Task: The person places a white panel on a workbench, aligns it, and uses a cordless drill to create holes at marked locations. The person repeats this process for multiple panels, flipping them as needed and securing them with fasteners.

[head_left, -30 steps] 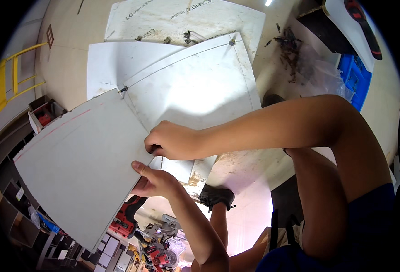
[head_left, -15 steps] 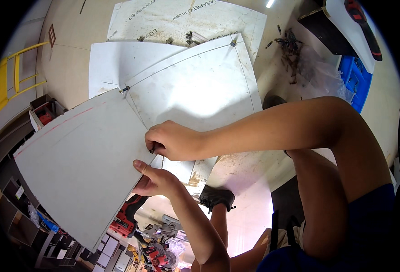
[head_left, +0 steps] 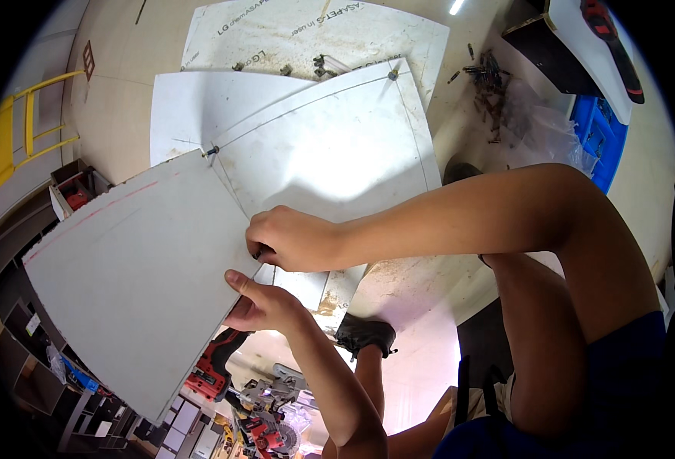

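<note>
A large white board [head_left: 135,268] with a red pencil-like line along its rough far edge slants across the left. My left hand [head_left: 257,302] grips its right edge, thumb on the face and fingers beneath. Just above, my right hand [head_left: 288,237] is closed at the board's corner edge, its fingers curled round a small dark piece I cannot make out. Behind lies another white board [head_left: 261,168] with drawn lines; small dark fittings [head_left: 212,150] sit at two of its corners.
More white sheets [head_left: 399,30] lie beneath on the floor. Loose screws or bolts [head_left: 489,80], a plastic bag [head_left: 544,126] and a blue tray [head_left: 603,141] are at right. Red power tools [head_left: 217,367] stand below the held board, near a circular saw [head_left: 276,436]. A yellow frame [head_left: 28,126] stands far left.
</note>
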A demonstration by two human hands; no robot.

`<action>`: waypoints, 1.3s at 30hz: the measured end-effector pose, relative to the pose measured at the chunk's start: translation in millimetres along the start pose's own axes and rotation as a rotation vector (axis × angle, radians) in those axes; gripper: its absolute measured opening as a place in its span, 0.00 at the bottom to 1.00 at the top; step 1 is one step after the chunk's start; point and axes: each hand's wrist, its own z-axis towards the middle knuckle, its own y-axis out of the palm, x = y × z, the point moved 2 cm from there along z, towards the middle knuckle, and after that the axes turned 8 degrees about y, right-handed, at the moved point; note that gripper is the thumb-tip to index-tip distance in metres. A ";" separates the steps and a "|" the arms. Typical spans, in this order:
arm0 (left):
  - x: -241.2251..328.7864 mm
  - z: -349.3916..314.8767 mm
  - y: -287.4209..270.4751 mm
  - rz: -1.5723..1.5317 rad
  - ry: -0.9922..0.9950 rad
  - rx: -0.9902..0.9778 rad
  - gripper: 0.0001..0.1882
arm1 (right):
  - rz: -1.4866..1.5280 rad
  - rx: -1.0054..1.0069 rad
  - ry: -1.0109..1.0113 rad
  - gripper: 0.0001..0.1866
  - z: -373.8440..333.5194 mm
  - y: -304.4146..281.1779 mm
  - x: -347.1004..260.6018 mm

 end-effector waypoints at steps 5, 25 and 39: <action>-5.8 1.4 -2.9 -0.002 0.014 -0.002 0.28 | 0.037 -0.014 0.045 0.09 -0.3 -2.4 -4.1; -6.1 -0.2 -2.2 0.018 -0.032 0.013 0.29 | -0.133 -0.014 -0.133 0.04 -1.9 4.4 7.8; -6.4 0.6 -1.7 -0.019 0.011 0.001 0.27 | -0.149 -0.057 -0.087 0.03 3.6 1.5 6.1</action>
